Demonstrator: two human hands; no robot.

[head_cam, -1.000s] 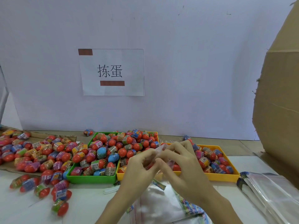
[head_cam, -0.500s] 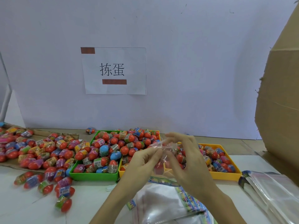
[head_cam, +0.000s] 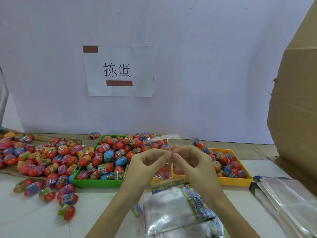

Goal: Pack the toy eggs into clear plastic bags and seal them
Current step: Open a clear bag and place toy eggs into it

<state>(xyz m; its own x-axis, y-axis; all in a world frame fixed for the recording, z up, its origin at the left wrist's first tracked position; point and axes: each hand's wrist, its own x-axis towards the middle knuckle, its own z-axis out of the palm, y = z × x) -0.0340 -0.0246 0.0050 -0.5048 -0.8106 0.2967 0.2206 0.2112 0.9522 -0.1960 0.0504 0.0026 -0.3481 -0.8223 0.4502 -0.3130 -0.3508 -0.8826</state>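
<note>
Left hand (head_cam: 145,162) and right hand (head_cam: 192,160) meet fingertip to fingertip above the tabletop (head_cam: 96,212), both pinching a thin clear plastic bag (head_cam: 163,152); its crinkly flap sticks up behind them, red toy eggs hanging inside below. Glossy oval eggs fill the green tray (head_cam: 96,183) and yellow tray (head_cam: 233,181). Flat bag stack (head_cam: 171,208) lies beneath the wrists.

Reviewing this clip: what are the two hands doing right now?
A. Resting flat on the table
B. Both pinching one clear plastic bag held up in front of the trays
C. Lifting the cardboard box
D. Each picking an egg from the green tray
B: the left hand and right hand meet fingertip to fingertip, pinching the clear plastic bag held up in front of the green tray and yellow tray.
</note>
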